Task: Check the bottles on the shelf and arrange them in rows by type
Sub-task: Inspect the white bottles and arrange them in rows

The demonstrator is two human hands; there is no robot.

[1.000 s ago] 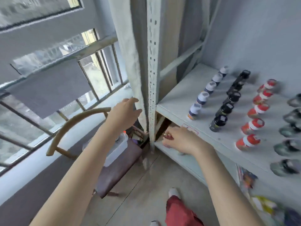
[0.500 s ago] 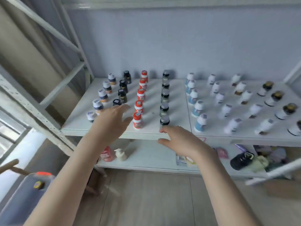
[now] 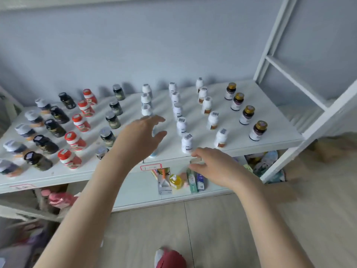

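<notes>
Bottles (image 3: 181, 125) stand on the white shelf (image 3: 241, 146) in eight straight rows running front to back, each row a single kind. From the left come white-capped bottles, dark bottles, red bottles (image 3: 81, 122), dark bottles with grey caps, blue-and-white bottles (image 3: 146, 101), two sorts of white bottles, and amber bottles (image 3: 247, 115) with gold caps.

A second ago the camera faced a window and a chair beside the shelf's left end, with both hands held low. Half a second ago it had swung onto the shelf's left half, and the left hand was over the dark and red rows. Now the view has slid right and both hands have gone with it.

The left hand (image 3: 141, 138) hovers over the front of the blue-and-white row, hiding its nearest bottles. Its grip is wide open, fingers spread, and holds nothing. The right hand (image 3: 212, 165) is at the shelf's front edge, just below the frontmost plain white bottle. Its fingers curl toward a small pale thing there, and whether the grip has hold of it cannot be told.

No visible bottle sits out of its row, so this looks like a checking pass moving rightward, with sorting largely done. The bottles under the left hand are unseen.
</notes>
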